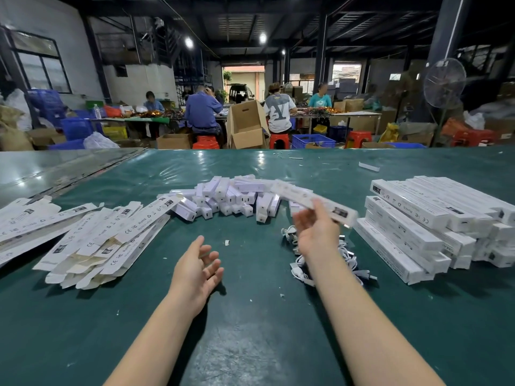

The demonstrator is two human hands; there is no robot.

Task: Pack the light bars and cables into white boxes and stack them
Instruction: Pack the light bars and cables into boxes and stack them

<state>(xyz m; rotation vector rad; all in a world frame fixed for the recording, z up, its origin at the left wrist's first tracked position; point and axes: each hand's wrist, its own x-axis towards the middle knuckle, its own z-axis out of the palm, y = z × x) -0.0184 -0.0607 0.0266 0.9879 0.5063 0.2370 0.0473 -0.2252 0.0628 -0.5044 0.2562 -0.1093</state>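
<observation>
Bare forearms [156, 330] run into the bare hands, left hand [198, 270] and right hand [315, 232].

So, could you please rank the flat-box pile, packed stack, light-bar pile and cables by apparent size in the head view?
1-2. Flat-box pile and packed stack: look alike, both cut off by the frame edge, so unranked.
3. Light-bar pile.
4. Cables, partly hidden by the right arm.

Dim warehouse, ceiling lamps [189, 42], red stools [358, 138], standing fan [444, 82].
</observation>
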